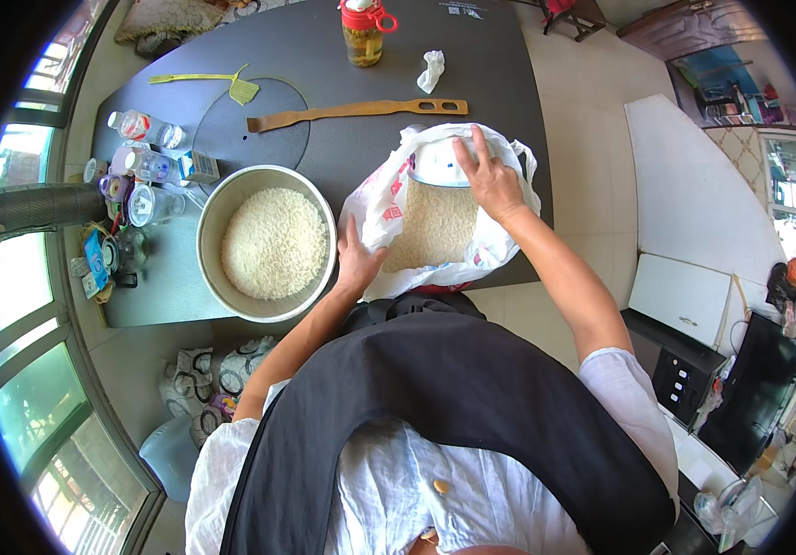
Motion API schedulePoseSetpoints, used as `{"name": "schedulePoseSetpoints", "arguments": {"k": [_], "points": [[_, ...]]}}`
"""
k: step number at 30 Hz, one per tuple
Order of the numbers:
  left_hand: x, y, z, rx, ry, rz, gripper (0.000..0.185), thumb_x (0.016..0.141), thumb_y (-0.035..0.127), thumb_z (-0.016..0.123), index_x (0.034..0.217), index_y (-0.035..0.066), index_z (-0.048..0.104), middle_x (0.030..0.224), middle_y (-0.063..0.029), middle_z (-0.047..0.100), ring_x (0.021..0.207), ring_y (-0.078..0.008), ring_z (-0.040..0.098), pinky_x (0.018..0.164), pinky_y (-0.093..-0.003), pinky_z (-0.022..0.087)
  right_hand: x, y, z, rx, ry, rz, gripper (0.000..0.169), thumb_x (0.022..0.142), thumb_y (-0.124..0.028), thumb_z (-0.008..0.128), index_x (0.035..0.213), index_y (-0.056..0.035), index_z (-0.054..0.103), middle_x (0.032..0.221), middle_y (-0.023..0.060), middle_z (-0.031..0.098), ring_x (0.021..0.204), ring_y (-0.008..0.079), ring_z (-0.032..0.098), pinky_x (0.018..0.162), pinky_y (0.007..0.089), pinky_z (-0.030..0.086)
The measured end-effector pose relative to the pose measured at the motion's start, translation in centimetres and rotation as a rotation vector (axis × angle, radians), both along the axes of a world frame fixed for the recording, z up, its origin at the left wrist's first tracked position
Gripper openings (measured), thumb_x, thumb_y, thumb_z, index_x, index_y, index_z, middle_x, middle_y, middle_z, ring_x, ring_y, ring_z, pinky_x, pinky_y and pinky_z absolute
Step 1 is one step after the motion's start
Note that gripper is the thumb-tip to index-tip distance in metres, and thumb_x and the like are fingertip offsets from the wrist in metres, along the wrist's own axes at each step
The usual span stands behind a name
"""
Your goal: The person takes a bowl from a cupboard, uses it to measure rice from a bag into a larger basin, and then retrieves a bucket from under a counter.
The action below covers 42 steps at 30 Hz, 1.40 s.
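A white plastic bag (377, 201) with red print stands open at the table's near edge, with rice grains (433, 225) inside. In the bag's far part, a white bowl (439, 163) with small blue marks rests on the rice. My right hand (492, 177) reaches over the bowl's right side, fingers spread; whether it grips the rim cannot be told. My left hand (360, 260) is at the bag's left side, thumb and fingers against the plastic. Just left of it, a round metal basin (207, 267) holds a heap of white rice (274, 243).
Beyond the bag lie a wooden back scratcher (370, 108), a crumpled tissue (430, 71) and a red-lidded jar (362, 38). A yellow fly swatter (243, 90) lies farther left. Plastic bottles (151, 130) and a small carton (200, 167) crowd the table's left side.
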<state>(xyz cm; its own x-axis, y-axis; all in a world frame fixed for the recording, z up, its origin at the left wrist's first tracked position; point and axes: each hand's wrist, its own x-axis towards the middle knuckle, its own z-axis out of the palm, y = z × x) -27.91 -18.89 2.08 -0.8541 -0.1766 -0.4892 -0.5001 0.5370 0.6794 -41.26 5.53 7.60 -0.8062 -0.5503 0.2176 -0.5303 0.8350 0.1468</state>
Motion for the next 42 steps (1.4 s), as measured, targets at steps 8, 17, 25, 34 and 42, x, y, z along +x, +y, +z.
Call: {"name": "schedulePoseSetpoints", "arguments": {"k": [8,17,25,34,42], "points": [[0.5,-1.3,-2.8,0.377,-0.201,0.339,0.082,0.079,0.017,0.055,0.144,0.019,0.006,0.133,-0.0158,0.037,0.111,-0.0296,0.045,0.090,-0.0368,0.039,2.4,0.0,-0.2,0.014,-0.107,-0.063,0.065,0.072,0.001,0.054,0.130,-0.0180,0.032,0.120,0.0223,0.037,0.063,0.0292,0.062,0.051,0.0364,0.054],[1.6,1.1,-7.4,0.641,-0.160,0.646,0.060,0.081,0.023,0.051,0.135,0.016,0.025,0.120,-0.0164,0.047,0.102,-0.0264,0.052,0.081,-0.0359,0.044,3.4,-2.2,0.2,-0.003,-0.429,-0.337,0.059,0.075,0.002,0.049,0.130,-0.0040,0.028,0.113,0.0295,0.042,0.071,0.0368,0.061,0.055,0.0412,0.052],[-0.8,4.3,-3.5,0.926,-0.266,0.763,0.049,0.080,0.008,0.048,0.125,0.017,0.032,0.109,-0.0114,0.048,0.096,-0.0291,0.053,0.074,-0.0441,0.049,6.6,-0.5,-2.6,-0.402,-0.562,-0.496,0.058,0.074,0.000,0.051,0.126,0.0028,0.025,0.106,0.0294,0.044,0.080,0.0440,0.056,0.064,0.0472,0.049],[-2.6,6.0,0.3,0.988,-0.081,0.504,0.048,0.085,0.006,0.044,0.131,0.011,0.033,0.112,-0.0091,0.051,0.098,-0.0219,0.053,0.078,-0.0377,0.047,7.0,0.1,-5.2,-1.113,-1.301,-0.944,0.051,0.075,-0.004,0.050,0.122,0.0037,0.033,0.098,0.0224,0.052,0.048,0.0256,0.057,0.032,0.0302,0.044],[-5.0,1.0,6.3,0.198,0.040,-0.115,0.028,0.086,0.021,0.050,0.103,0.000,0.056,0.083,-0.0254,0.061,0.083,-0.0411,0.059,0.071,-0.0441,0.047,6.0,3.7,-4.6,-1.339,-1.588,-0.932,0.034,0.080,-0.005,0.045,0.114,-0.0002,0.043,0.072,0.0142,0.059,0.045,0.0218,0.056,0.032,0.0264,0.040]]}}
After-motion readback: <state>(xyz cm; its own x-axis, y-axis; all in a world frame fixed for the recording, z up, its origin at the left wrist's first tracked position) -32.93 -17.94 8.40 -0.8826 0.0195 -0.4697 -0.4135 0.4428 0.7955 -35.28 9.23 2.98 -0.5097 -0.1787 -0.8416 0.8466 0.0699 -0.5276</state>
